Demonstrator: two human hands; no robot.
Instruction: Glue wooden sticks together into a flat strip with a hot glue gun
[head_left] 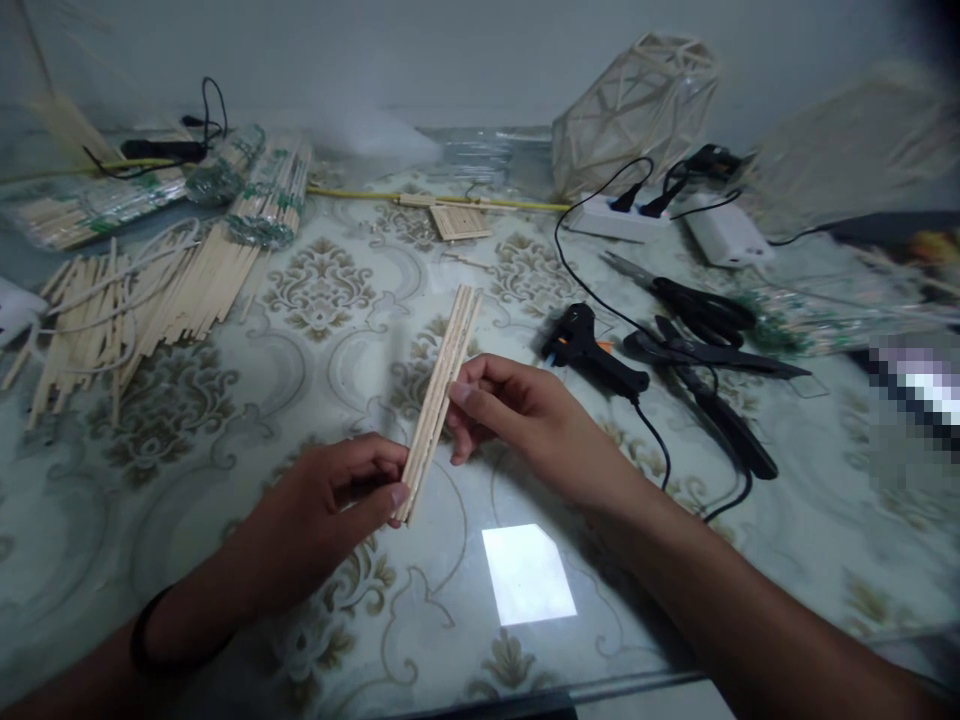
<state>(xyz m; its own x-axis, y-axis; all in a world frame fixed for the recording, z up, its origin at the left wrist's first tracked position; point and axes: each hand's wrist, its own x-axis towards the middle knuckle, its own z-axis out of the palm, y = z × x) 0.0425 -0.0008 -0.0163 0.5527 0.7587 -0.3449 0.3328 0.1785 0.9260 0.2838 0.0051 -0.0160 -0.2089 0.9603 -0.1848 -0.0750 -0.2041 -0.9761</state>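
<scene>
1. Flowers and curly lines cover the table (pixel 420 620), and a pale wall (pixel 450 60) stands behind it. One bright white patch (pixel 529 575) shines near the front.
2. Some thin wooden sticks (pixel 433 410) lie side by side in a small bunch. The bunch is up in both hands over the middle of the table, tilted so its top leans to the right.
3. The left hand (pixel 330 510) has the low end. Its grip is closed, with the thumb on the near side of the bunch. A dark band (pixel 142 640) goes around that wrist.
4. The right hand (pixel 517 410) has the bunch higher up, near the middle. Its grip is closed too, with the thumb against the edge.
5. To the right of the hands lies a black glue gun (pixel 589 350) with a cord. Just beyond it are scissors (pixel 701 305) and black pliers (pixel 731 430).
6. Behind those, black plugs sit in a white power strip (pixel 615 218). A big see-through shape made of sticks (pixel 637 100) stands at the back.
7. Lots of loose sticks (pixel 202 290) lie on the left, with a white cord (pixel 120 275) over some. Packs of sticks in plastic (pixel 270 190) lie behind them.
8. A little flat stick piece (pixel 459 222) rests at the back, near a long yellow rod (pixel 360 195).
</scene>
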